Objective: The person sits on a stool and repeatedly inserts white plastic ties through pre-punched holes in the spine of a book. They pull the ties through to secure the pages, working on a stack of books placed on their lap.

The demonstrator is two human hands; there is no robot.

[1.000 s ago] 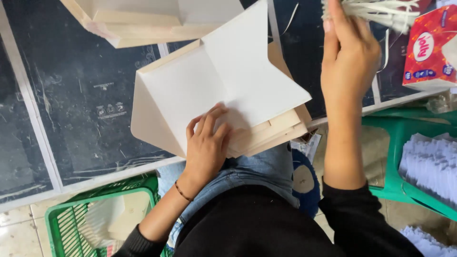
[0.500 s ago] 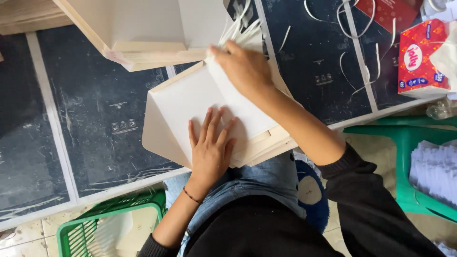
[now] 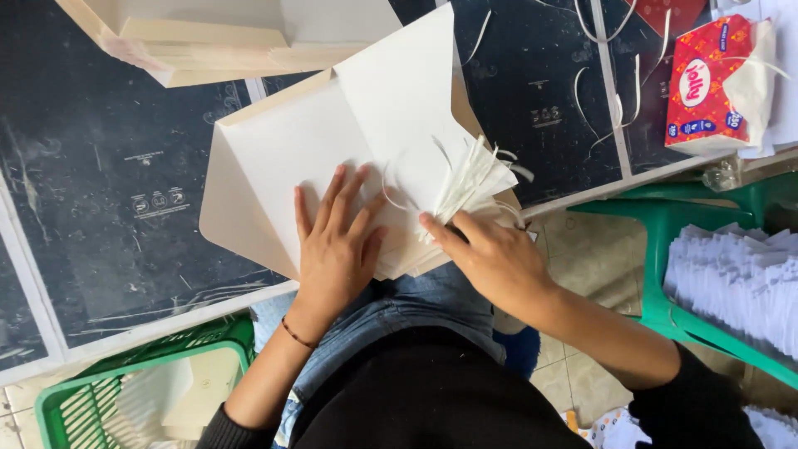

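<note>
Dark tabletop [image 3: 108, 208]: left hand [image 3: 337, 245] lies flat, fingers spread, on folded white card [image 3: 332, 150]; right hand [image 3: 490, 258] pinches paper strips [image 3: 470, 179].

Left hand [image 3: 337, 249] flat, right hand [image 3: 490, 262] pinching.

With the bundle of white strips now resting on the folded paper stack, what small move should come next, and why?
Probably the right hand should pinch one strip free of the bundle of white strips. The bundle lies fanned on the folded cream paper stack with the right fingertips at its lower end, while the left hand lies flat on the stack, pinning it, so a pull looks unlikely to shift the sheets.
</note>
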